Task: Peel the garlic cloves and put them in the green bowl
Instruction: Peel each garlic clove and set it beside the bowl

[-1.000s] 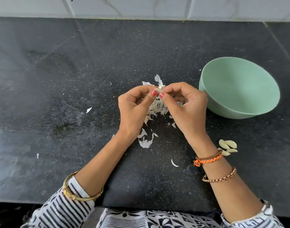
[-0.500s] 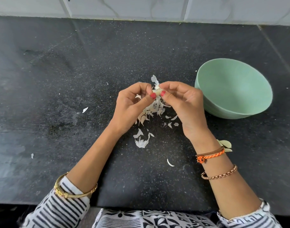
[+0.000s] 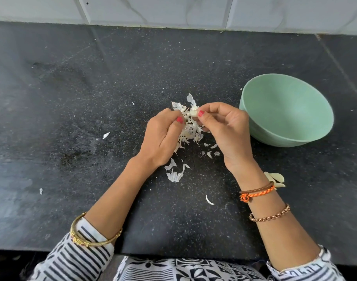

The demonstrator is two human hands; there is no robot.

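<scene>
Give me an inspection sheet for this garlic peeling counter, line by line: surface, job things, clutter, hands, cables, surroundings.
Surface: dark speckled counter, dusted with pale flecks.
Job's things: clove pinched at the fingertips, part peeled; green bowl to the right, nothing visible inside; cloves on the counter beside the right wrist.
Clutter: skins heaped under the hands; stray flakes to the left.
Hands: left hand curled, pulling at skin; right hand pinches the clove.
Cables: nothing seen.
Surroundings: white tiled wall behind the counter.
</scene>
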